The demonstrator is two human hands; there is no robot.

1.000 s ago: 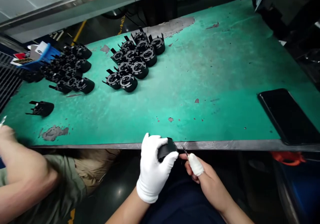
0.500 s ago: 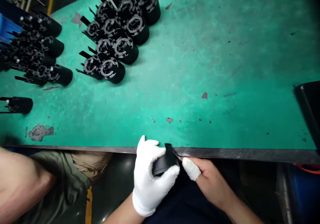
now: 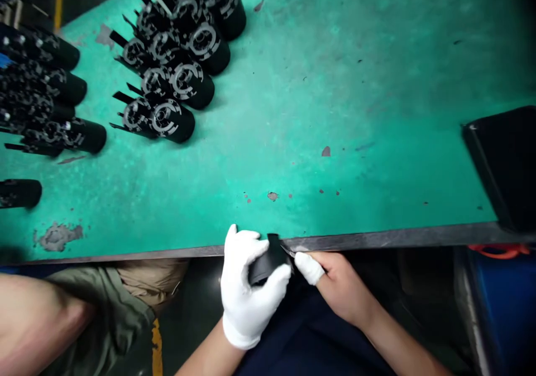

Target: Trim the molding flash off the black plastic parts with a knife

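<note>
My left hand (image 3: 247, 292), in a white glove, is closed around a black cup-shaped plastic part (image 3: 263, 267) at the front edge of the table. A flat black tab on the part points up toward the table. My right hand (image 3: 339, 286) has a white cover on its thumb and pinches a slim, pointed metal tool (image 3: 287, 251). The tool's tip lies against or very near the right side of the black part; contact cannot be made out. The tool's rear end is hidden in my fingers.
Similar black parts stand in a cluster (image 3: 171, 122) on the green table (image 3: 377, 141), with another group (image 3: 84, 136) at left. A black tray-like object (image 3: 502, 163) lies at right. Orange-red handles (image 3: 498, 250) show below the edge. A co-worker's arm (image 3: 37, 325) is at lower left.
The view has shifted and turned slightly, so the table parts appear further left and more of the black tray-like object shows. Both hands keep their grip on the part and tool.
</note>
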